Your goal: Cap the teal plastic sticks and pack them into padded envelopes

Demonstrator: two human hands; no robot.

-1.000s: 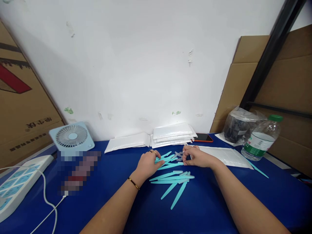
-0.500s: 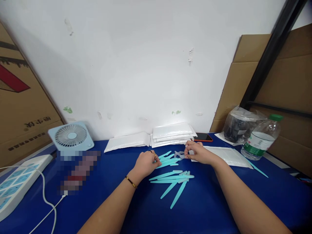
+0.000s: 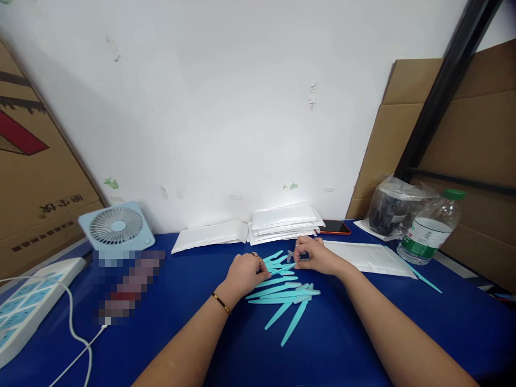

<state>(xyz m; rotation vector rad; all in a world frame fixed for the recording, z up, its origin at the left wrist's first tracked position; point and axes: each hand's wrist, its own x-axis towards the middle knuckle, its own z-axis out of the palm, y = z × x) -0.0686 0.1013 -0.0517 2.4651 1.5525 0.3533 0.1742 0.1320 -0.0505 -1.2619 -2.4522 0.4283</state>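
Note:
Several slim turquoise sticks, which look like eyebrow razors (image 3: 278, 294), lie fanned out in a loose pile on the blue table. At the pile's left side my left hand (image 3: 246, 273) is closed, its thumb and fingertips pinching the handle end of one razor. The other end of that razor (image 3: 287, 267) reaches my right hand (image 3: 314, 255), whose thumb and index finger are pinched at its tip. Small translucent pieces (image 3: 290, 256) lie just left of my right fingers. A white padded envelope (image 3: 371, 258) is partly behind my right hand.
White padded envelopes (image 3: 282, 219) are stacked along the wall beside a phone (image 3: 336, 227). On the right stand a water bottle (image 3: 428, 231) and a bagged dark item (image 3: 387, 212); one more razor (image 3: 427, 280) lies nearby. To the left are a fan (image 3: 118, 226) and a power strip (image 3: 36, 303).
My right hand has moved left to the razor pile and pinches a razor's tip. My left hand has shifted slightly right, and one razor now lies apart below the upper group.

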